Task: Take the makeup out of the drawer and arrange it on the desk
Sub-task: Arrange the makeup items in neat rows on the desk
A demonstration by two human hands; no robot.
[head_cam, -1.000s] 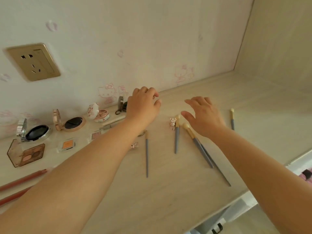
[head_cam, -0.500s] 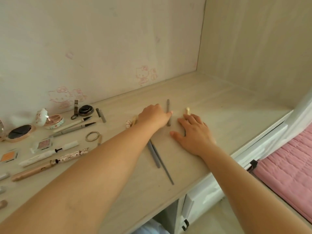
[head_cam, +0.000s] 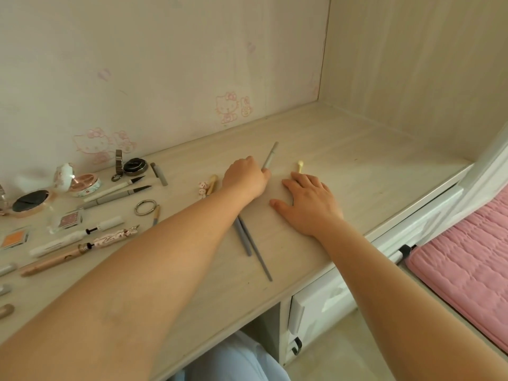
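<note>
While my left hand [head_cam: 244,178] is pinching the slim grey makeup brush [head_cam: 270,159], its long axis is pointing away toward the wall; my right hand [head_cam: 308,203] is lying flat and relaxed on the pale wooden counter [head_cam: 371,171], just beside.

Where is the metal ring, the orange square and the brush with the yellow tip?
metal ring [head_cam: 145,207], head view, on its left rim.
orange square [head_cam: 13,240], head view, middle of the orange pan.
yellow-tipped brush [head_cam: 300,163], head view, on the yellow tip beyond the right hand [head_cam: 308,203].
</note>
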